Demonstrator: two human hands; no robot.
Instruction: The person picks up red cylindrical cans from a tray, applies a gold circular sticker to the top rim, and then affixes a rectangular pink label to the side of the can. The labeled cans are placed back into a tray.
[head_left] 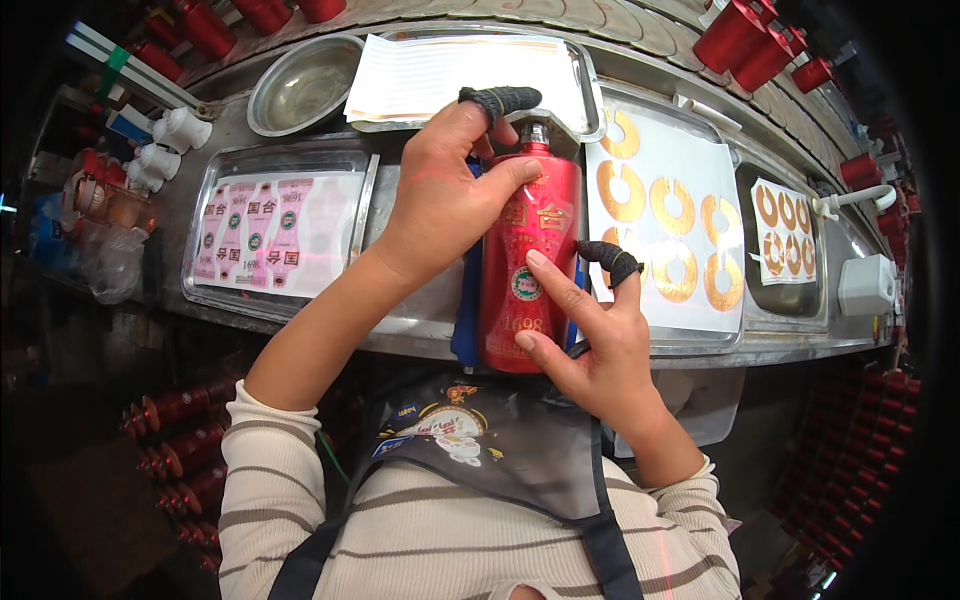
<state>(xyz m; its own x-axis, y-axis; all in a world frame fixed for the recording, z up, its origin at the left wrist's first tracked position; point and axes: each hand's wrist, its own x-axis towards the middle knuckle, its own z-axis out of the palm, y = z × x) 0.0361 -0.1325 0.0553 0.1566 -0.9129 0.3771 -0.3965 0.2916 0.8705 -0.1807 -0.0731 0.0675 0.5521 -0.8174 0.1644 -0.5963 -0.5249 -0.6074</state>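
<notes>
A glossy red bottle [497, 262] lies in front of me with its capped neck pointing away, resting over a blue support [466, 310]. Its front carries a label with gold lettering and a round green-and-white emblem. My left hand [440, 195] grips the neck end, thumb pressed on the shoulder and fingers curled behind the neck. On the lower right side my right hand [612, 345] holds the body, with index finger and thumb pressed on the label. Black finger covers wrap a finger of each hand. The undersides of the bottle and some fingertips are hidden.
Left stands a metal tray [195, 270] with pink label sheets; behind it, a steel bowl [305, 85]. A lined paper sheet [450, 70] lies at the back. Gold ring stickers [672, 205] fill a white sheet at right, near a sink [800, 300]. Red bottles [740, 45] stand on a conveyor.
</notes>
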